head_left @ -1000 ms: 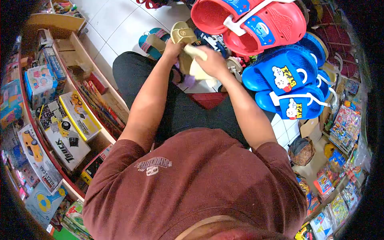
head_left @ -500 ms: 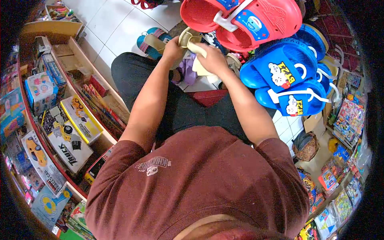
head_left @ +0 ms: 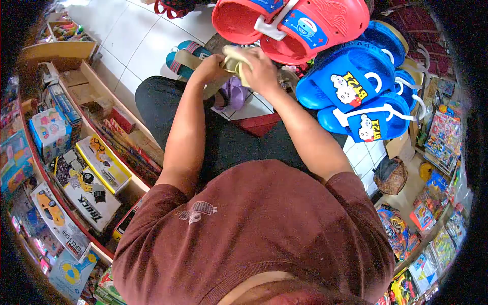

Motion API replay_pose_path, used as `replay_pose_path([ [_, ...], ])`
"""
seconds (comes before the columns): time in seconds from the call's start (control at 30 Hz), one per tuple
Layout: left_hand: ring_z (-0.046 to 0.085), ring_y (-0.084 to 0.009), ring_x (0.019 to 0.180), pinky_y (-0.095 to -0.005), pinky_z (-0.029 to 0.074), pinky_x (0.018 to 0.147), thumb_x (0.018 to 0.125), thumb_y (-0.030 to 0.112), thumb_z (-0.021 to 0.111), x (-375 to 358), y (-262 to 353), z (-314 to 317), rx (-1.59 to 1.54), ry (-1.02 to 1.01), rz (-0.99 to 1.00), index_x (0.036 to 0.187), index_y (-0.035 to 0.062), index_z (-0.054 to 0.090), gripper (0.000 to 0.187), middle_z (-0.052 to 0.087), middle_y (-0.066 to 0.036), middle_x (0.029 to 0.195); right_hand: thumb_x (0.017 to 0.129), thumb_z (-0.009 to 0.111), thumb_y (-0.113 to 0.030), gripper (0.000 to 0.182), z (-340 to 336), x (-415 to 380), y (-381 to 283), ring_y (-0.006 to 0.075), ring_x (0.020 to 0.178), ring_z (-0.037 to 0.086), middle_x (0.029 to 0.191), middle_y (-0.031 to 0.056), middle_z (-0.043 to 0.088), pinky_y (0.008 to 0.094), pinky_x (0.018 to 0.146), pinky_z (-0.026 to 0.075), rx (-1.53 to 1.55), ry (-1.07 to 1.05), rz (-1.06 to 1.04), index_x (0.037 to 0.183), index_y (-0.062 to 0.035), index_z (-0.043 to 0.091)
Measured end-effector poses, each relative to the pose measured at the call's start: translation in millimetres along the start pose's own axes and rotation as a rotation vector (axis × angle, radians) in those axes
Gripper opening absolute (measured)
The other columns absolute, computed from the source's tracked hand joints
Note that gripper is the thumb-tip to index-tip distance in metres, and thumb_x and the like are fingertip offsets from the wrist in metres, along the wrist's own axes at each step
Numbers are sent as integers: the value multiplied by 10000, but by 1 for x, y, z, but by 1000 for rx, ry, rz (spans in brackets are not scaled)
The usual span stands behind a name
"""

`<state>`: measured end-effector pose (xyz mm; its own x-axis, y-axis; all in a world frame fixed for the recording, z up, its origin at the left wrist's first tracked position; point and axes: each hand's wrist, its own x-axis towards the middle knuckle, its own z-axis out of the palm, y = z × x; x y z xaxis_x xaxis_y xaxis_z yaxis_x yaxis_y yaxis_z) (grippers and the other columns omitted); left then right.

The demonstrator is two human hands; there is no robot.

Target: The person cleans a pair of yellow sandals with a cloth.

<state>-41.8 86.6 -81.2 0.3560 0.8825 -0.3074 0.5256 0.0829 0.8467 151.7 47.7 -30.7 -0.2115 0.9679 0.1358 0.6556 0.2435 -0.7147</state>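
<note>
My left hand [head_left: 207,70] is closed around a beige sandal [head_left: 216,85], which is partly hidden behind the fingers. A pale yellow cloth [head_left: 236,54] is bunched in my right hand [head_left: 262,73] and appears pressed against the sandal; the exact contact is blurred. Beyond my left hand, a teal striped sandal [head_left: 195,48] lies on the floor. Purple clogs [head_left: 237,94] rest on the tiles just below my hands. Red clogs [head_left: 290,30], joined by a white plastic hanger, hang close to my right hand.
Blue slides [head_left: 351,89] hang in a cluster at the right, near my right forearm. A wooden shelf at the left holds a boxed toy truck [head_left: 89,195] and other toy boxes. Packaged toys [head_left: 439,145] line the right side. White floor tiles [head_left: 147,43] show at the top left.
My right hand has brought the cloth up and leftward onto the sandal, bunching it where it hung loose before. My left hand has shifted slightly left and down, still gripping the sandal.
</note>
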Motion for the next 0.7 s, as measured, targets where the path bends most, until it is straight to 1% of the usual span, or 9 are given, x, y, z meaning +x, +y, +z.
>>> replay_pose_path([
  [0.03, 699, -239, 842, -372, 531, 763, 660, 361, 830, 5, -16, 9, -132, 25, 109, 994, 118, 722, 427, 729, -109, 913, 818, 586, -130, 435, -2, -1, -8, 310, 1089, 591, 1224, 139, 549, 396, 918, 501, 15, 7, -111, 1235, -237, 641],
  [0.07, 696, -227, 873, -372, 527, 779, 651, 368, 832, 8, -38, 5, -10, -48, 149, 999, 118, 723, 442, 730, -107, 936, 811, 587, -134, 411, -4, -2, -17, 312, 1105, 580, 1242, 125, 542, 397, 940, 491, 91, -69, -159, 1200, -240, 665],
  [0.2, 687, -240, 912, -385, 520, 808, 656, 355, 808, -14, 33, -15, 380, -233, -293, 1030, 111, 718, 456, 726, -120, 964, 811, 580, -123, 410, -6, -2, -13, 311, 1103, 576, 1220, 110, 548, 398, 944, 485, -49, -137, 94, 1189, -253, 672],
  [0.3, 686, -251, 899, -380, 518, 810, 670, 345, 798, -13, 16, -15, 373, -330, -224, 1018, 106, 722, 429, 725, -121, 953, 810, 588, -136, 444, -18, 4, -11, 325, 1089, 580, 1200, 128, 555, 403, 948, 473, 11, -245, 380, 1237, -245, 642],
  [0.43, 681, -246, 929, -374, 514, 845, 678, 300, 796, 4, -25, -4, 114, -389, 43, 1111, 140, 697, 472, 724, -101, 989, 820, 577, -162, 422, 0, -1, -6, 339, 1090, 577, 1200, 141, 558, 418, 945, 483, 92, -170, -116, 1230, -247, 632],
  [0.47, 675, -241, 937, -380, 512, 858, 673, 296, 801, 8, -31, -7, 78, -426, 100, 1146, 155, 684, 507, 722, -92, 1007, 818, 579, -158, 434, 5, -3, -4, 338, 1082, 580, 1187, 141, 562, 421, 938, 484, 63, -183, -73, 1240, -251, 624],
  [0.57, 670, -248, 935, -395, 511, 856, 673, 329, 801, -8, 10, -16, 455, -443, -247, 1156, 171, 679, 522, 719, -83, 1024, 827, 606, -152, 401, -1, -6, 2, 324, 1071, 584, 1142, 141, 581, 401, 932, 479, -71, -230, 149, 1221, -218, 641],
  [0.6, 671, -298, 948, -407, 527, 836, 761, 224, 714, -16, 23, -21, 461, -440, -178, 1036, 72, 683, 315, 707, -135, 1011, 835, 606, -138, 395, 0, -5, 5, 331, 1056, 585, 1115, 135, 596, 407, 927, 482, -56, -183, 170, 1221, -216, 639],
  [0.7, 676, -278, 908, -408, 526, 816, 753, 229, 724, 1, -18, -15, 422, -432, -101, 1020, 63, 681, 317, 711, -126, 1001, 827, 616, -114, 410, 0, -7, 9, 342, 1034, 593, 1116, 146, 599, 420, 915, 485, -51, -136, 205, 1229, -196, 628],
])
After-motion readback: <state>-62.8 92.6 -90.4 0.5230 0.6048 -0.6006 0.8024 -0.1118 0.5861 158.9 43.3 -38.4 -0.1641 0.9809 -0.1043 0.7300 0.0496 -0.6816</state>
